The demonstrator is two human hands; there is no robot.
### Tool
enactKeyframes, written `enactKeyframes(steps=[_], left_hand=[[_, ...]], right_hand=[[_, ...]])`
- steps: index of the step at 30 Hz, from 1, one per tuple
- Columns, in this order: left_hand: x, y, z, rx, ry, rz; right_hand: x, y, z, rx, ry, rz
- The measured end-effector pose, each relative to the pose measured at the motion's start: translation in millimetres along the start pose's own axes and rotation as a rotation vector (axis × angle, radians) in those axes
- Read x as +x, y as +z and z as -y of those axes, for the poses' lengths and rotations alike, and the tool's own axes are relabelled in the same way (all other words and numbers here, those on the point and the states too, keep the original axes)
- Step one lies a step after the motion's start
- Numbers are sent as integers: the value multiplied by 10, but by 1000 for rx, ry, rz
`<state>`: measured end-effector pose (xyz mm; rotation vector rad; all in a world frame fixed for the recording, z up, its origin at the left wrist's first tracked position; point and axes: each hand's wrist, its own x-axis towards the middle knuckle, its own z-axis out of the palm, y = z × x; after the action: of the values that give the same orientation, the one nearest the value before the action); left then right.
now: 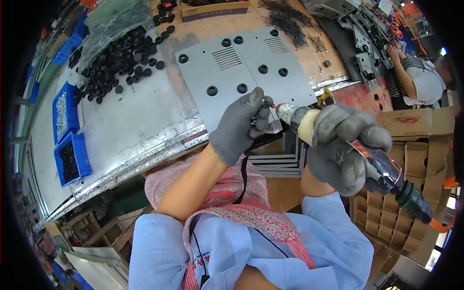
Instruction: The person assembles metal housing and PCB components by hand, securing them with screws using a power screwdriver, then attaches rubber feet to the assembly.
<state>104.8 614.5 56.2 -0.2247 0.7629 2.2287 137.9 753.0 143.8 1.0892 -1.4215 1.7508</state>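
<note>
Black discs (211, 90) are sitting on the panel (224, 79), loose discs (118, 60) lying leftward; left hand (238, 120) is pinching a small part (266, 103), right hand (344, 145) gripping a driver (306, 127).

The dark piece (266, 102) in the left hand (240, 121) — partly covered by it — is too small to identify.

Grey-gloved left hand (241, 121), grey-gloved right hand (345, 145), silver driver (379, 166) with cream collar (307, 127) and dark green fitting (410, 197), pale grey panels (200, 77), black round parts (212, 90), blue bins (83, 154), brown cardboard box (420, 123), pink-and-red floral apron (263, 221), red checked strap (302, 252), light blue shirt (159, 246), orange hose (439, 227)
</note>
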Motion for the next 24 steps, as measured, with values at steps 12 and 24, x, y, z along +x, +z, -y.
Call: enactKeyframes(steps=[12,24], left_hand=[[80,-1,26,13,53,201],[417,182,-139,194,-38,120]], right_hand=[[-42,-72,61,14,11,-97],[-11,-412,189,-169,-95,-144]])
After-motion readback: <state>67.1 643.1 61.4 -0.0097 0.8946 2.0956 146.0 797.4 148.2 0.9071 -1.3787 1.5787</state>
